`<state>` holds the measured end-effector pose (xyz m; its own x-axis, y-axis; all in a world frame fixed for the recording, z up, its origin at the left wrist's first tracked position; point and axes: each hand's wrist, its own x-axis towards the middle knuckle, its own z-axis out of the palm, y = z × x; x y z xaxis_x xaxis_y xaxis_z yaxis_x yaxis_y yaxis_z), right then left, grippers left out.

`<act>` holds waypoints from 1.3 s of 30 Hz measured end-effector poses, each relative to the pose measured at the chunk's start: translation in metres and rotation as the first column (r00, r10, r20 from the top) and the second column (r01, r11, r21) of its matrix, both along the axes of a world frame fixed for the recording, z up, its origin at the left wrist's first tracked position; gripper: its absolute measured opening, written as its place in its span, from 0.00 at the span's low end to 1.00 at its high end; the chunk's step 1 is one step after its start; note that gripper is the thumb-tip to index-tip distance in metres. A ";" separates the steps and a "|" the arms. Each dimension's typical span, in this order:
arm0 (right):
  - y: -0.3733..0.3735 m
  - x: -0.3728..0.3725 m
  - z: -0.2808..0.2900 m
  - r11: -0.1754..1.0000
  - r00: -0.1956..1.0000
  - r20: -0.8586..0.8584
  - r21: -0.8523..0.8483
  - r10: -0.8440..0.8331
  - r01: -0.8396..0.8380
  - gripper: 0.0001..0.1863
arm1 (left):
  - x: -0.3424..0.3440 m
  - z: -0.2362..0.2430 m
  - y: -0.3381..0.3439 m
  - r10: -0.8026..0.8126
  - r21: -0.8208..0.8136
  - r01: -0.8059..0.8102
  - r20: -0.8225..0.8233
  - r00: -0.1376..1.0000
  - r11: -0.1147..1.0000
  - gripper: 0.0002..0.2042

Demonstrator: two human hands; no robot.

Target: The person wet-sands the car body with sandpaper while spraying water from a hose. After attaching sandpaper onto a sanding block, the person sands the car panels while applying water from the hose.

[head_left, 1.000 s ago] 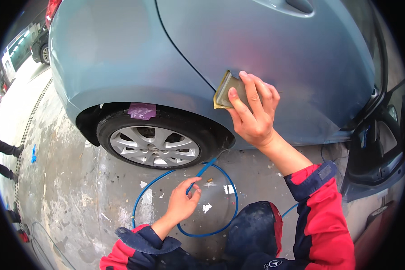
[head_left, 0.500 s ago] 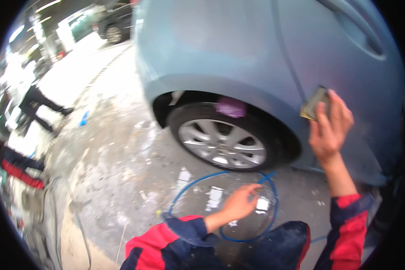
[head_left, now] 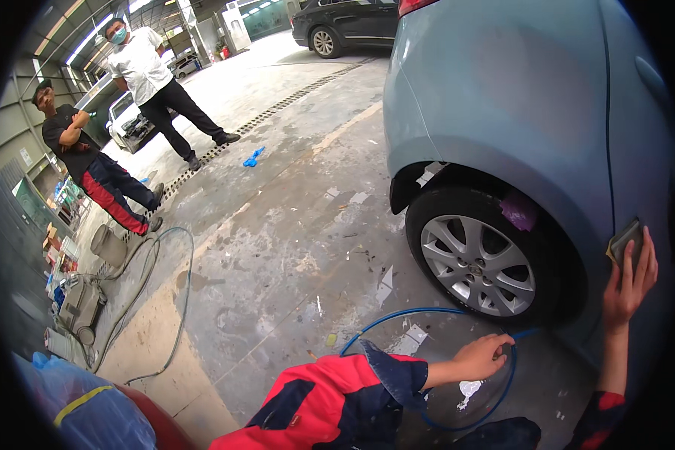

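Observation:
My right hand grips a dark grey sanding block with a yellowish edge. The block lies against the blue-grey car's side panel, just behind the wheel arch and beside a vertical panel gap. Lower down, my left hand is closed, fingers curled together above the floor. Whatever it may hold is too small to make out. A looped blue hose passes behind and around that hand. The wheel has silver spokes, and a crumpled purple piece is tucked at the top of its tyre.
Two people stand at the far left beside a floor drain grating. Hoses, a bucket and a machine lie at the left. Blue plastic sheeting covers something at the lower left.
The view has swung left, so the car sits further right and the two people show fully. The sanding block stays in my right hand on the panel. My left hand remains closed near the hose.

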<state>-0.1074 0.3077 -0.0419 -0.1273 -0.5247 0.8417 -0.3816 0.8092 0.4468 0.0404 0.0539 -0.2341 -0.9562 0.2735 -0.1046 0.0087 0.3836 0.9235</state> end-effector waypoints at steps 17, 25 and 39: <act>-0.008 0.008 0.009 0.999 1.000 0.001 -0.019 0.028 -0.028 0.26 | -0.002 0.000 0.001 -0.030 0.005 0.030 -0.005 1.000 1.000 0.21; -0.019 0.011 0.011 0.996 0.999 0.004 -0.075 0.050 -0.050 0.27 | -0.006 -0.004 0.000 0.028 -0.011 -0.029 -0.097 0.995 1.000 0.21; -0.019 0.014 0.014 0.999 0.999 0.036 -0.036 0.021 -0.019 0.27 | -0.010 -0.014 0.000 0.010 -0.005 -0.010 -0.120 0.993 1.000 0.21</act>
<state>-0.0935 0.2889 -0.0282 -0.1477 -0.4974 0.8548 -0.4132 0.8163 0.4036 0.0302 0.0539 -0.2477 -0.9646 0.2637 0.0091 0.1151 0.3894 0.9138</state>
